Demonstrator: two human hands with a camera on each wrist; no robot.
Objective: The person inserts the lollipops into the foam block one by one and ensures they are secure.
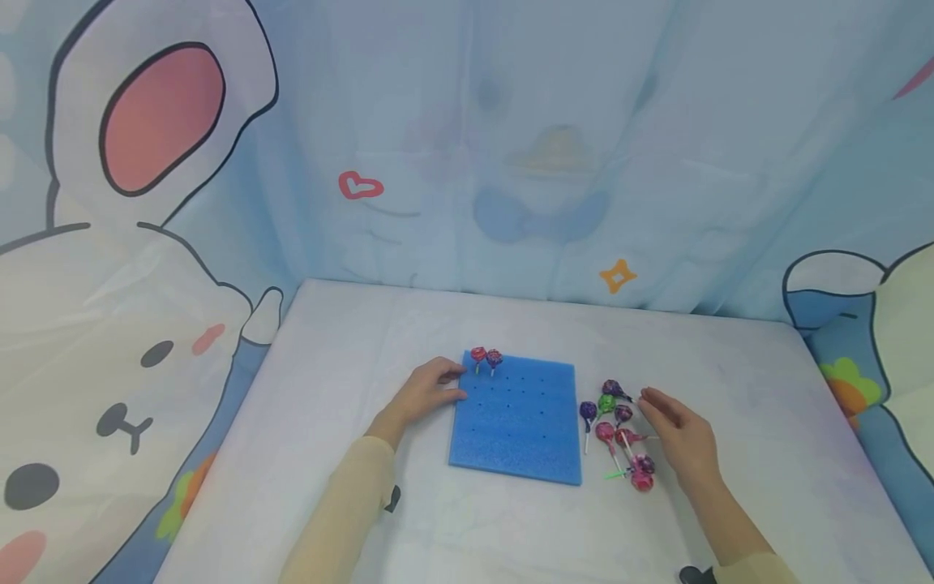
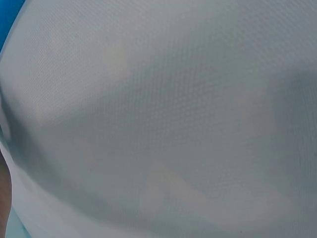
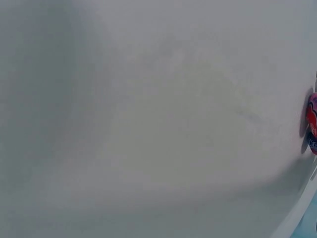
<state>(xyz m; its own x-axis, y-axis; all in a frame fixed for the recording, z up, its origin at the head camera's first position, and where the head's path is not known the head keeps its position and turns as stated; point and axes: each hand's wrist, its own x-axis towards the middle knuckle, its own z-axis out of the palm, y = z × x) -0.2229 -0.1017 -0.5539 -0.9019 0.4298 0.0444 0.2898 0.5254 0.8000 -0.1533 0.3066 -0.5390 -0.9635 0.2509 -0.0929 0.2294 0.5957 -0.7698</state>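
Note:
A blue foam board [image 1: 518, 422] with rows of small holes lies on the table. Two lollipops, one red [image 1: 477, 354] and one dark-wrapped [image 1: 494, 358], stand upright in its far left corner. My left hand [image 1: 423, 389] is at the board's left edge, thumb and fingertips touching its side. Right of the board lies a loose group of lollipops, among them a green one [image 1: 606, 403], a purple one [image 1: 588, 411] and a pink one [image 1: 605, 431]. Just right of this group my right hand [image 1: 684, 442] hovers with loosely bent fingers and holds nothing.
The white-covered table [image 1: 350, 341] fills the lower middle. Behind it hangs a light blue printed curtain [image 1: 467, 122]. The left wrist view shows mostly cloth, with a blue corner of the board [image 2: 7, 17]. A red lollipop [image 3: 312, 116] sits at the right wrist view's edge.

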